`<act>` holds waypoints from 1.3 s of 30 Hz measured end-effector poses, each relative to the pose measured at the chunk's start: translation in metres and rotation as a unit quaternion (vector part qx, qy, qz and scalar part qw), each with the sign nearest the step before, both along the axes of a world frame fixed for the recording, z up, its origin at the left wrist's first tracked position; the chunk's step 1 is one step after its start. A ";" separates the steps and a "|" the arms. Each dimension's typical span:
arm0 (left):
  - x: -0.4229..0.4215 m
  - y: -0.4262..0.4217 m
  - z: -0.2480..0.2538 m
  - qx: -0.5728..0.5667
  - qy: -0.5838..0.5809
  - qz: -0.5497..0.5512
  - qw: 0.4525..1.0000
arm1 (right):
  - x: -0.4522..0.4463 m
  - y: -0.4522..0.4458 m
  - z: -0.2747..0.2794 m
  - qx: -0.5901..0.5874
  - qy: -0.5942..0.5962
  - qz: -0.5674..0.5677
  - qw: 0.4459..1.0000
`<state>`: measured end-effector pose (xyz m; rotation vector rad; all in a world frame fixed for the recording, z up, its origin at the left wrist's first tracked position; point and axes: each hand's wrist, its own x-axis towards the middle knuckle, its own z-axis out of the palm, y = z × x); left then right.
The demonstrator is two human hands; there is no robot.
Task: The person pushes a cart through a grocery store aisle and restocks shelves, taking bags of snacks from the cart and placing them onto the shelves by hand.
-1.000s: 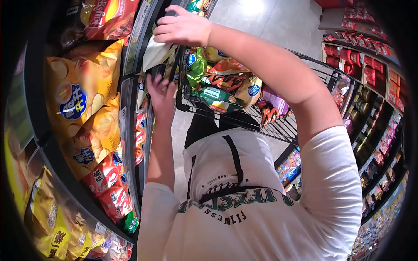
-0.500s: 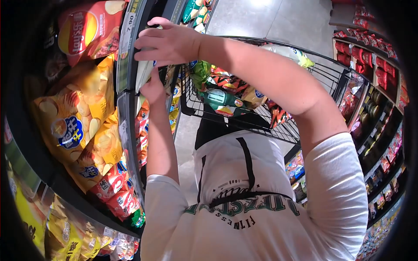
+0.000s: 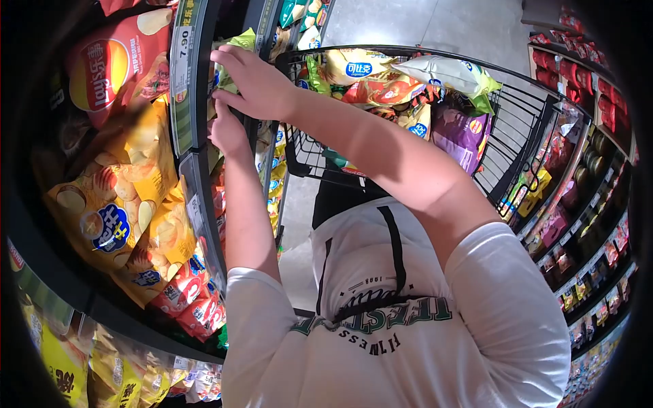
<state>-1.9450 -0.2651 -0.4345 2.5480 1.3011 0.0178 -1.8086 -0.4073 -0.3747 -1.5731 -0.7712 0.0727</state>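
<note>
A bag of chips with a lime-green end lies at the shelf edge, mostly covered by my hands. My right hand reaches across from the right and bends over it, thumb and fingers apart around a pale green part of the bag. Just below, my left hand is against the lower part of the bag, its index finger pointing up towards the right thumb. Its other fingers are curled and partly hidden. Beside the hands stands a black wire shopping cart filled with several snack bags.
On the left shelf lie a red Lay's bag and yellow chip bags, behind a rail with a 7.90 price tag. In the cart are a purple bag and a white-green bag. Shelves of packaged snacks line the right.
My right hand has come down closer to my left hand and its fingers have shifted on the bag. The bag's lime-green end now shows. The view has shifted, uncovering more of the cart's contents.
</note>
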 end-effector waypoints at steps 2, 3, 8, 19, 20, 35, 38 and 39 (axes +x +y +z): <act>-0.001 0.005 -0.012 -0.018 -0.059 -0.029 0.998 | 0.003 0.006 -0.002 -0.027 0.006 0.006 1.000; 0.002 0.003 -0.011 -0.059 -0.115 -0.012 0.992 | 0.005 0.008 -0.005 -0.029 -0.001 0.002 1.000; 0.044 -0.018 0.019 -0.245 -0.347 0.054 0.904 | 0.024 0.017 -0.025 -0.063 -0.017 0.026 0.998; 0.030 -0.030 0.063 -0.180 -0.102 0.133 0.969 | 0.045 -0.076 0.027 -0.037 0.127 0.010 0.991; 0.019 -0.031 0.057 -0.221 -0.173 0.094 0.955 | 0.046 -0.098 0.031 -0.021 0.063 -0.027 0.997; -0.065 -0.024 0.094 -0.310 -0.016 0.288 0.906 | 0.052 -0.354 0.007 -0.438 -0.141 -0.087 0.884; -0.074 -0.016 0.079 -0.293 -0.087 0.234 0.923 | 0.059 -0.356 -0.014 -0.413 -0.125 -0.104 0.896; -0.077 -0.012 0.071 -0.264 -0.097 0.207 0.937 | 0.058 -0.356 -0.013 -0.416 -0.097 -0.109 0.897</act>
